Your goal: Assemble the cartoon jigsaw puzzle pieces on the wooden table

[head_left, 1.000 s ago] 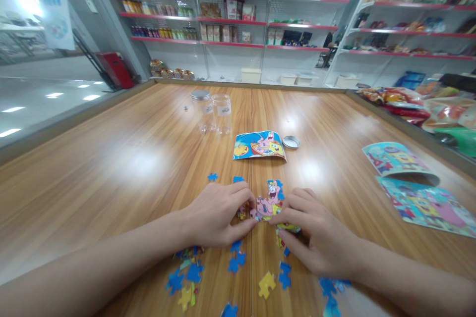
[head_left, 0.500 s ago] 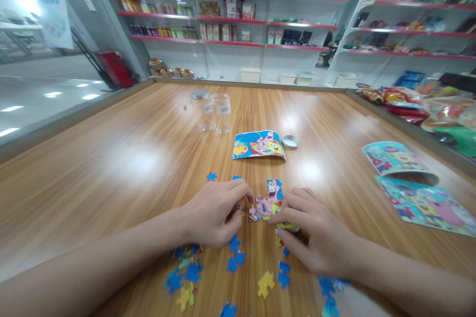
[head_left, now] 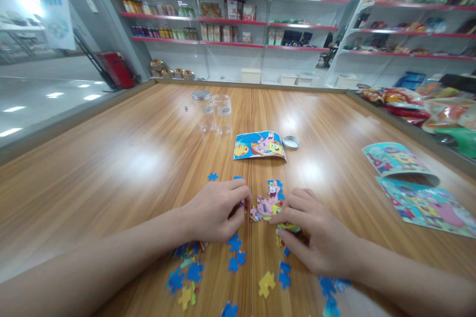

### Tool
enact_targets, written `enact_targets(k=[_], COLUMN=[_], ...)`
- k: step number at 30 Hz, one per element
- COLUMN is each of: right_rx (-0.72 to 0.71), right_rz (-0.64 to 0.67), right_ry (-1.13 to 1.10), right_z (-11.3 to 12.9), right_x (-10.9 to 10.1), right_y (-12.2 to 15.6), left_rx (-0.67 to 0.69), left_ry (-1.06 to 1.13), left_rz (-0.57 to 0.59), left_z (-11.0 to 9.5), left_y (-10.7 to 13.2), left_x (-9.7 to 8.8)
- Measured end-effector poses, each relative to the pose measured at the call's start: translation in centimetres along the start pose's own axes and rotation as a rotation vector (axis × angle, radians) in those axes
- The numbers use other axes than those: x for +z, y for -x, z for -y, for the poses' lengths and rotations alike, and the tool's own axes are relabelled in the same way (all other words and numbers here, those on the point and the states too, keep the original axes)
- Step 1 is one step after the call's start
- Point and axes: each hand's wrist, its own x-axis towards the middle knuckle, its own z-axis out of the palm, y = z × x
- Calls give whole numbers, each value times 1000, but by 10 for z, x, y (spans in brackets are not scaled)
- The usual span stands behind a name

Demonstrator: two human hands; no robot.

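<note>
Left hand (head_left: pixel 217 215) pinching small puzzle piece (head_left: pixel 242 203) beside joined puzzle section (head_left: pixel 268 203), lined up for fitting. Right hand (head_left: pixel 316 235) pressing section flat on worktop (head_left: pixel 122 158), fingers curled. Loose pieces (head_left: pixel 189 275) near.

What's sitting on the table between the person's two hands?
In the head view, the joined patch of puzzle pieces lies between the left hand and the right hand; the right fingertips rest on its edge, and the left hand pinches a small piece beside it.
</note>
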Motion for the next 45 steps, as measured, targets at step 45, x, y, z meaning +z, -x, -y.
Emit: enact_targets(k=[45], right_rx=[30], right_rz=[57], right_ry=[62], right_z=[-1], right_x=[0], right_y=[0], left_rx=[-24], left_ry=[70], left_rz=[66], left_z=[-3], left_y=[0], left_x=[0])
